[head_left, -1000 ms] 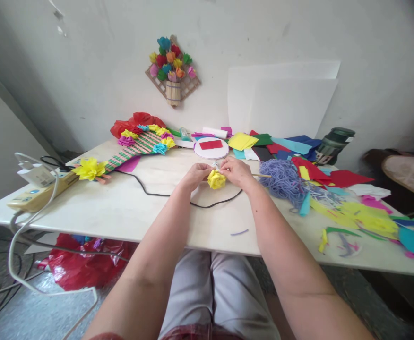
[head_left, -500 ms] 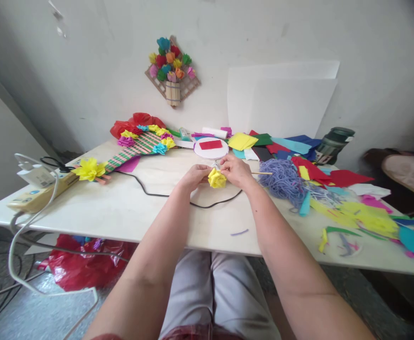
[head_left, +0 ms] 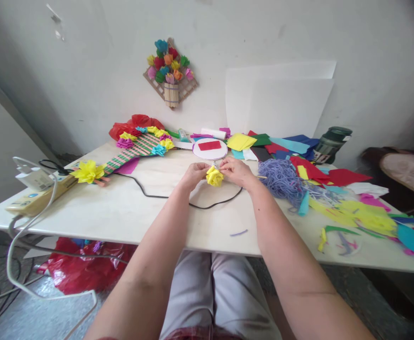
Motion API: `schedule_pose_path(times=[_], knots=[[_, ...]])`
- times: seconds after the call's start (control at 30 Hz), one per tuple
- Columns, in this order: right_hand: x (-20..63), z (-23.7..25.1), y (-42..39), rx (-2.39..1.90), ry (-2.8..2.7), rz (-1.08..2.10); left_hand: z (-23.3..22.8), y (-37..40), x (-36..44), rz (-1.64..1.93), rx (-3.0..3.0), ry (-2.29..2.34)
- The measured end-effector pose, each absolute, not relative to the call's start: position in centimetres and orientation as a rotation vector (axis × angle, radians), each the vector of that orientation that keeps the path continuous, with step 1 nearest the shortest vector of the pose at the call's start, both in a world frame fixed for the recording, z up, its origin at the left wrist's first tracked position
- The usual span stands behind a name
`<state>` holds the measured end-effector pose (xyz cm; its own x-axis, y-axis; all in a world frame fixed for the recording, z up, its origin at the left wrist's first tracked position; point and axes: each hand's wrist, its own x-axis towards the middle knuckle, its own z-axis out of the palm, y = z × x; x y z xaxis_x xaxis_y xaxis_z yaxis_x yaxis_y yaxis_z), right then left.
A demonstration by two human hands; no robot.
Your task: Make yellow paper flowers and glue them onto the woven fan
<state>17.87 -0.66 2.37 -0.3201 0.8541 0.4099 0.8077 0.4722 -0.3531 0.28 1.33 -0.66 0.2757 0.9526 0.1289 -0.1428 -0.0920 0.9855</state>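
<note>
Seen from above and behind two bare forearms reaching away over a pale table (head_left: 129, 212). Held between both hands, just above the table near its middle: a small yellow paper flower (head_left: 214, 176), crumpled and rose-like. Left hand (head_left: 193, 174) touching the flower from its left side, fingers curled and pinching the paper edge. Right hand (head_left: 236, 171) touching from the right side, fingers pressed together round the flower's base and a thin wooden stick (head_left: 261, 177). Stick lying roughly level, long axis running left to right, its free end poking out beyond the right hand toward a heap of lilac yarn (head_left: 281, 179); flower sitting at the stick's left end, so the bloom lies toward the left hand and the stem toward the right. Both hands about equally close to the flower, fingertips nearly meeting over it. Just beyond the hands, a white round disc (head_left: 210, 149) with a red rectangle on it. Below the hands, a black cable (head_left: 164, 195) looping across the table. At far left, a second yellow paper flower (head_left: 87, 171) beside a beige power strip (head_left: 40, 197), well apart from the hands. Further back on the left, a woven green-and-pink mat (head_left: 136, 147) edged with small paper flowers. To the right, scattered coloured paper scraps (head_left: 356, 212) and a dark green bottle (head_left: 331, 141). On the wall, a small lattice plaque with a paper bouquet (head_left: 169, 71).
</note>
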Motion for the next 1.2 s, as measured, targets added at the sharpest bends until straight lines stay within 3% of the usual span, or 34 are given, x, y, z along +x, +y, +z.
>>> schedule_pose_path(times=[0.57,1.2], knots=[[17.2,2.0,-0.5,-1.447,-2.005,-0.055,-0.5,0.5,0.8,1.170,1.347,0.648],[16.4,2.1,-1.0,-1.406,-1.967,-0.132,-0.3,0.5,1.3,1.319,1.417,0.738]])
